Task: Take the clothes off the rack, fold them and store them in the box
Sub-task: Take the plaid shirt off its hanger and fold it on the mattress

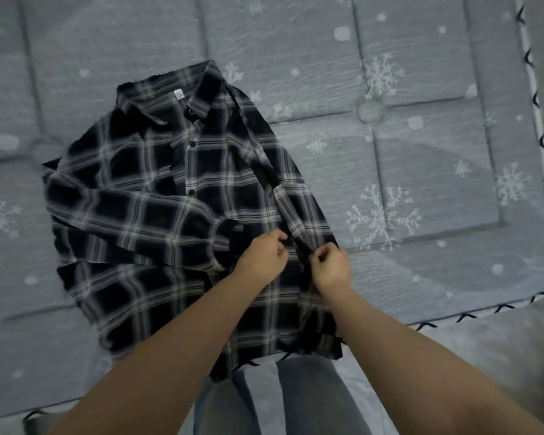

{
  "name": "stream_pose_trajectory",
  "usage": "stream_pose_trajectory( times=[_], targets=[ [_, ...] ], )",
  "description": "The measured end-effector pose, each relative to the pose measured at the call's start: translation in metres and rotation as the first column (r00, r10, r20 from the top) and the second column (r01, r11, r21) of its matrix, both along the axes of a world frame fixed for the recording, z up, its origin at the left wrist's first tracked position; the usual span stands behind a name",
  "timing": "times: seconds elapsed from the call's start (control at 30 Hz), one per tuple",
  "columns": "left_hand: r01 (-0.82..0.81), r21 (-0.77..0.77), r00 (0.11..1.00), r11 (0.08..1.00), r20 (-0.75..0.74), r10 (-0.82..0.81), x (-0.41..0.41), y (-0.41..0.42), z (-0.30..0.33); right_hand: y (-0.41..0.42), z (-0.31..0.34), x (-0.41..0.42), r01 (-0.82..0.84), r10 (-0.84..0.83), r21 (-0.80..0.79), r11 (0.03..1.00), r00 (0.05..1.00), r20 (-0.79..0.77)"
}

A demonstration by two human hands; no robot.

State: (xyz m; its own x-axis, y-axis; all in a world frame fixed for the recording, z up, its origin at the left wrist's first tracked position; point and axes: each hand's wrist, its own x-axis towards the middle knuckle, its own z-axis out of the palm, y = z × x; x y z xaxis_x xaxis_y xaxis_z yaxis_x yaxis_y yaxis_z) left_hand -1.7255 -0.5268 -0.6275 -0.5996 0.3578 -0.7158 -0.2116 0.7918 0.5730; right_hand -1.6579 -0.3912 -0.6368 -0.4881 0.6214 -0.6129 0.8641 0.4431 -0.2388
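Now folding plaid shirt (157, 196): left hand (261, 255), right hand (332, 265) both pinch sleeve (296, 211) below collar (182, 102); lay flat across chest, smooth creases.

A grey quilted mattress (421, 171) with white snowflakes; black-stitched white piping edges it.

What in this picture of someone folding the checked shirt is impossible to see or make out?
Head view, the only one:
- Rack and storage box: out of frame.
- Small white neck label inside the collar of the black-and-white checked shirt: too small and blurred to read.
- Shirt's lower hem: partly covered by both forearms.
- Left hand and right hand: curled fingers hide exactly how each grip holds the sleeve.
- Grey quilted snowflake mat: cut off at the left and top edges.
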Motion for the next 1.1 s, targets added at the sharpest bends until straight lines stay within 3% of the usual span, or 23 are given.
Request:
stream_pose_trajectory(
  times=[0.07, 0.13, 0.2, 0.27, 0.3, 0.33, 0.43, 0.5, 0.57, 0.63, 0.73, 0.8, 0.87, 1.0, 1.1],
  targets=[
    [-0.144, 0.024, 0.989, 0.989, 0.048, 0.142, -0.006, 0.025, -0.002, 0.013, 0.0, -0.001, 0.074, -0.08, -0.078, 0.994, 0.994, -0.076],
    [-0.394, 0.002, 0.906, 0.919, 0.166, 0.389, -0.012, 0.046, -0.005, 0.023, 0.0, 0.001, 0.046, -0.055, -0.116, 0.992, 0.996, -0.073],
    [-0.661, -0.07, 0.69, 0.747, 0.334, 0.642, -0.018, 0.067, -0.011, 0.035, -0.002, 0.004, -0.091, 0.093, -0.131, 0.987, 0.996, 0.011],
    [-0.826, -0.108, 0.429, 0.554, 0.519, 0.74, -0.021, 0.083, -0.012, 0.042, -0.004, 0.006, -0.203, 0.208, -0.136, 0.97, 0.978, 0.022],
    [-0.869, -0.097, 0.347, 0.486, 0.58, 0.737, -0.023, 0.093, -0.01, 0.048, -0.004, 0.005, -0.167, 0.167, -0.147, 0.975, 0.986, -0.016],
    [-0.888, -0.058, 0.332, 0.457, 0.607, 0.722, -0.025, 0.1, -0.009, 0.053, -0.004, 0.003, -0.068, 0.059, -0.166, 0.984, 0.997, -0.055],
    [-0.83, 0.142, 0.524, 0.539, 0.53, 0.667, -0.033, 0.127, -0.005, 0.08, 0.0, -0.01, 0.302, -0.332, -0.213, 0.929, 0.936, -0.12],
    [-0.738, 0.248, 0.667, 0.627, 0.408, 0.623, -0.042, 0.141, -0.004, 0.105, -0.001, -0.022, 0.385, -0.419, -0.208, 0.899, 0.896, -0.148],
    [-0.52, 0.305, 0.852, 0.798, 0.117, 0.511, -0.055, 0.149, -0.011, 0.134, -0.002, -0.035, 0.377, -0.406, -0.175, 0.909, 0.897, -0.174],
    [-0.213, 0.272, 0.944, 0.938, -0.19, 0.27, -0.072, 0.15, -0.016, 0.158, -0.004, -0.048, 0.364, -0.394, -0.171, 0.916, 0.895, -0.209],
    [0.145, 0.088, 0.911, 0.985, -0.4, -0.099, -0.102, 0.164, -0.019, 0.194, -0.013, -0.063, 0.362, -0.408, -0.201, 0.91, 0.868, -0.283],
    [0.283, -0.07, 0.858, 0.957, -0.427, -0.285, -0.119, 0.176, -0.024, 0.206, -0.017, -0.066, 0.345, -0.408, -0.242, 0.907, 0.861, -0.302],
    [0.358, -0.185, 0.81, 0.915, -0.427, -0.403, -0.131, 0.19, -0.025, 0.209, -0.012, -0.062, 0.297, -0.357, -0.261, 0.919, 0.907, -0.224],
    [0.409, -0.301, 0.703, 0.862, -0.499, -0.508, -0.143, 0.213, -0.02, 0.204, -0.007, -0.04, -0.014, 0.01, -0.116, 0.993, 1.0, -0.029],
    [0.263, -0.247, 0.691, 0.933, -0.627, -0.36, -0.149, 0.226, -0.015, 0.208, -0.005, -0.033, 0.002, -0.004, -0.042, 0.999, 0.999, -0.044]
  ],
)
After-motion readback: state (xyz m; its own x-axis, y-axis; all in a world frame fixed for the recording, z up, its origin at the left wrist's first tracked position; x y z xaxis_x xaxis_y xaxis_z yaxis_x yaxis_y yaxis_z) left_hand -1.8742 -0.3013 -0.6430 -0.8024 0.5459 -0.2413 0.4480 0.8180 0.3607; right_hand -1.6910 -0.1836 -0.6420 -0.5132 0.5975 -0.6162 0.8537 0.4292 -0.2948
